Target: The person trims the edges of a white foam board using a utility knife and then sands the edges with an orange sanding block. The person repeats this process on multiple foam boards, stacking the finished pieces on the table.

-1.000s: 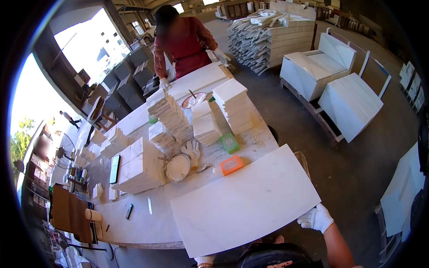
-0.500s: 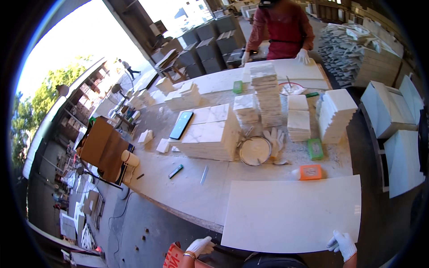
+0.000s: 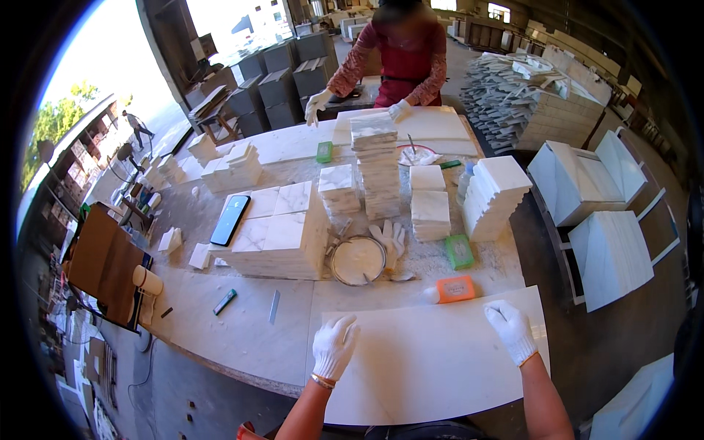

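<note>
In the head view, a broad white slab (image 3: 440,363) is seen lying flat along the near side of the table (image 3: 242,334), its near edge close against the person's body. The left hand (image 3: 336,345), in a white knitted glove, is held over the slab's left part, with fingers bent and close together. The right hand (image 3: 511,330), gloved likewise, is placed over the far right part, its fingers curled inward. Because the fingertips are turned partly out of sight, it cannot be told whether anything is pinched or whether the slab is touched by either hand.

Just beyond the slab's far edge an orange bottle (image 3: 455,289) is laid on its side, and a green box (image 3: 460,251) is set behind it. For good handling, the slab is probably best steadied evenly from both sides, with its corners guarded and the bottle kept from being knocked.
</note>
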Tool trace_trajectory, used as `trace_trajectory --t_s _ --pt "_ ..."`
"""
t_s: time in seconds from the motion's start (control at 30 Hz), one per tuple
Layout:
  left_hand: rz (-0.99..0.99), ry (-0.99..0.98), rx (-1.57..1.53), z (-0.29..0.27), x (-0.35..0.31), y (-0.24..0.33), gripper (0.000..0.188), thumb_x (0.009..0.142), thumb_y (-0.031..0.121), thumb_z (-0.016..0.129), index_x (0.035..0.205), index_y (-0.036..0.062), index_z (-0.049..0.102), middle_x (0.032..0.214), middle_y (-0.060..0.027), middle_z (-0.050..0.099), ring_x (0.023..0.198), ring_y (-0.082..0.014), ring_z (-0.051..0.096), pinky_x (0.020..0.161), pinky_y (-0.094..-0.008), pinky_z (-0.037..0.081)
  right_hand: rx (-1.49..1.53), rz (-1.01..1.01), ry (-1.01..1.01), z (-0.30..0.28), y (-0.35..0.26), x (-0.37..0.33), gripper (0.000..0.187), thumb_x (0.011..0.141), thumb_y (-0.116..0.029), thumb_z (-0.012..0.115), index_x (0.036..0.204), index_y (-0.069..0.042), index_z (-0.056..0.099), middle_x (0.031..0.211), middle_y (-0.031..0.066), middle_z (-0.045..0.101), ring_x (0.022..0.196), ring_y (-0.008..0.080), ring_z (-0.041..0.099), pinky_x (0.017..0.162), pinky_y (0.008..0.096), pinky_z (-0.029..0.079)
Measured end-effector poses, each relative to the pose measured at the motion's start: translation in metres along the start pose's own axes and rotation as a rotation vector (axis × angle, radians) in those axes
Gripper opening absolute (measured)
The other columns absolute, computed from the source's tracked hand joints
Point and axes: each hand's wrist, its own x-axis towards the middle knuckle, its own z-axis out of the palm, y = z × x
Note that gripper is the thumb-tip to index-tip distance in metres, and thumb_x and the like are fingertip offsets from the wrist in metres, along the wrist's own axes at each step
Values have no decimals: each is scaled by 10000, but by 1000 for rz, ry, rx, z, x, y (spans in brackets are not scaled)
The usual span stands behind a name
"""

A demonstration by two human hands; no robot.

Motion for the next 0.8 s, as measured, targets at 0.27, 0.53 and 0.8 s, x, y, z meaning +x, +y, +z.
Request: trace_trajectory --t_s 0.27,0.53,0.8 --pt "109 -82 219 25 70 15 429 816 260 750 1227 171 663 934 -113 685 808 -318 666 682 -451 500 239 308 -151 29 49 -30 234 978 -244 635 1049 -36 713 921 35 710 811 109 654 734 274 517" --pt "256 86 244 80 105 -9 139 870 257 692 1005 225 693 701 -57 623 628 -276 641 561 -438 481 399 556 -199 23 48 -92 283 1000 -299 621 1066 -41 717 891 18 705 794 91 645 717 271 520" --pt "130 33 400 40 128 -7 290 903 196 612 1177 227 704 823 -93 696 734 -298 692 661 -453 544 428 623 -125 1 64 -147 346 1014 -334 596 1117 -25 713 983 46 722 865 115 664 751 284 526"
